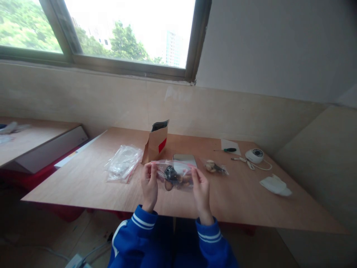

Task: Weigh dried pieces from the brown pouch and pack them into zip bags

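Between my two hands is a clear zip-lock bag (pixel 185 183) with a red strip along its top edge. Inside lie several brown rounded pieces and a dark piece; their exact kind is hard to make out. My left hand (pixel 150 182) pinches the bag's upper left corner. At the upper right corner, my right hand (pixel 201 186) pinches it the same way. Behind the bag, a flat scale-like device (pixel 184 159) is partly hidden. A brown paper pouch (pixel 157 143) with a red patch stands with its top open, just beyond my left hand.
Flat clear bags (pixel 124 162) lie on the wooden table (pixel 83 182) to the left. Right of my hands is another filled clear bag (pixel 213 166). Farther right are a screwdriver (pixel 230 150), a white dome camera (pixel 253 155) with its cable, and a crumpled white cloth or tissue (pixel 275 185).
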### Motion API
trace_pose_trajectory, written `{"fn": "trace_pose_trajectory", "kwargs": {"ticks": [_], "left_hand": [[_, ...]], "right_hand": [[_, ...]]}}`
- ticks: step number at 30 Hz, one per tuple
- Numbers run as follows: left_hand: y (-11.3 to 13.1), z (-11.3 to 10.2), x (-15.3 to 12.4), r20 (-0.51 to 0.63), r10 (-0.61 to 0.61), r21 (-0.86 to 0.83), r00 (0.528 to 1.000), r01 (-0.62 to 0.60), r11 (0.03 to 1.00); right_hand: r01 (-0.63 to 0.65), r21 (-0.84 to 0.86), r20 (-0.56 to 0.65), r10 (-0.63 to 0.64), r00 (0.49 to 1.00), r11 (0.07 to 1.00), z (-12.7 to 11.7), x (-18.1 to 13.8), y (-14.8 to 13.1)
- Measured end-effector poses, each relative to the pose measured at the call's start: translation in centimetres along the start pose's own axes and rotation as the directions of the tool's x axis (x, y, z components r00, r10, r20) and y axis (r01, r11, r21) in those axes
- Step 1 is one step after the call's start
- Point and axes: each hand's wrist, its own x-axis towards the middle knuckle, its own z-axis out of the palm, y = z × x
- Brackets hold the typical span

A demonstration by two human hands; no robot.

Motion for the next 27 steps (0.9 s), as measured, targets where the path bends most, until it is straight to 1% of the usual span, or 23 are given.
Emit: {"fn": "trace_pose_trajectory", "kwargs": {"ticks": [6, 10, 14, 19, 23, 27], "left_hand": [[-0.1, -0.2, 0.3, 0.057, -0.039, -0.079, 0.998, 0.044, 0.996], [0.3, -0.4, 0.3, 0.08, -0.039, -0.1, 0.996, 0.047, 0.994], [0.6, -0.5, 0.5, 0.088, -0.052, -0.058, 0.995, 0.057, 0.997], [0.3, -0.9, 0.9, 0.146, -0.065, 0.001, 0.987, 0.065, 0.998], [0.2, -1.2, 1.2, 0.181, -0.06, 0.088, 0.982, 0.045, 0.995], [0.4, -1.4, 1.2, 0.183, -0.045, 0.154, 0.982, 0.016, 0.988]], "right_hand": [[0.019, 0.024, -0.049, -0.018, 0.999, 1.0, -0.7, 0.6, -0.2], [0.081, -0.007, -0.078, -0.081, 0.994, 0.997, -1.0, 0.7, -0.2], [0.122, -0.046, -0.087, -0.125, 0.988, 0.992, -1.3, 0.8, -0.4], [0.143, -0.103, -0.109, -0.154, 0.982, 0.984, -1.7, 0.8, -0.4], [0.167, -0.13, -0.11, -0.181, 0.977, 0.977, -1.9, 0.8, -0.1], [0.186, -0.127, -0.086, -0.198, 0.976, 0.974, -1.9, 0.7, 0.2]]}}
